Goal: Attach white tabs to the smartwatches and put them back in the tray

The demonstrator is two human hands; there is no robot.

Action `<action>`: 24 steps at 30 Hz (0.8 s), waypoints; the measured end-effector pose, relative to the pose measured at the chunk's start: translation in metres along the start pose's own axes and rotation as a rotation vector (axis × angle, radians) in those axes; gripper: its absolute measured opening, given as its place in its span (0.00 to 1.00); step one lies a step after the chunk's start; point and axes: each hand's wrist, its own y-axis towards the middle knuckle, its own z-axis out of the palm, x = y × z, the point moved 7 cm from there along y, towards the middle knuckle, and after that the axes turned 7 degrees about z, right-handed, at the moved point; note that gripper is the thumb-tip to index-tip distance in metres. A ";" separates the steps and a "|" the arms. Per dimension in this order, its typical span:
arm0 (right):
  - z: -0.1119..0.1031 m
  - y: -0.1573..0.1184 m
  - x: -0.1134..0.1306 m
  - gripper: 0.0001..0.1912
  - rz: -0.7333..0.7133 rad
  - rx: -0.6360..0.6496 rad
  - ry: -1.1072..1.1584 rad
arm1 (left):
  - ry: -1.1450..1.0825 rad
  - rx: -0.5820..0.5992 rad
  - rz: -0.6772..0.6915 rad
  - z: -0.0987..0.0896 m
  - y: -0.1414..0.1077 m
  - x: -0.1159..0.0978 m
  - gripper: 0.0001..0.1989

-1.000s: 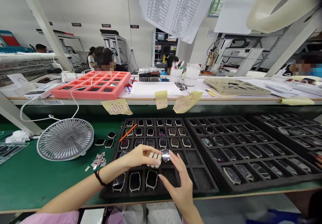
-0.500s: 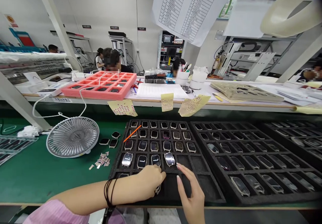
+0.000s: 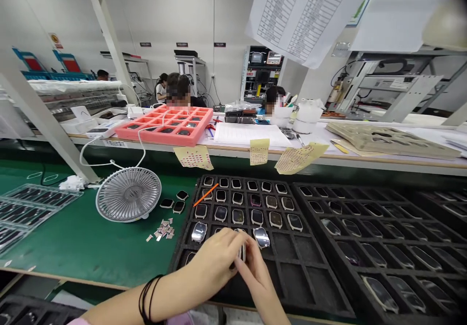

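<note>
While printed columns fill the hanging sheet (image 3: 306, 16), characters are too small to read; wall signs (image 3: 145, 44) likewise. Left hand (image 3: 218, 256) and right hand (image 3: 256, 269) meet, grip narrow, holding one watch (image 3: 242, 253) over the black tray (image 3: 296, 282). Fingers hide most of it; left fingertips hard to make out; wrists cover part of the tray's front edge.

Foam tray (image 3: 295, 283): black. Watches (image 3: 238, 216): black faces, pale metallic rims; one watch (image 3: 255, 200) has a purple rim. Counter (image 3: 109, 257): green. From the foam tray: fan (image 3: 129, 193) at 10 o'clock, grey; compartment tray (image 3: 188, 141) at 11 o'clock, coral; label sheet (image 3: 260, 152) at 12 o'clock, yellow, rows of red marks. Wrist cords (image 3: 141, 301): black.
</note>
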 end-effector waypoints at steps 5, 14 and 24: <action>0.031 0.010 -0.012 0.26 0.000 -0.009 -0.032 | 0.072 0.033 -0.082 0.003 -0.016 0.006 0.31; 0.051 0.023 -0.039 0.20 0.478 0.236 0.620 | -0.106 -0.221 -0.244 -0.061 -0.086 0.094 0.11; 0.055 0.004 -0.044 0.20 0.750 0.117 0.836 | 0.555 0.019 -0.416 -0.014 -0.130 0.182 0.12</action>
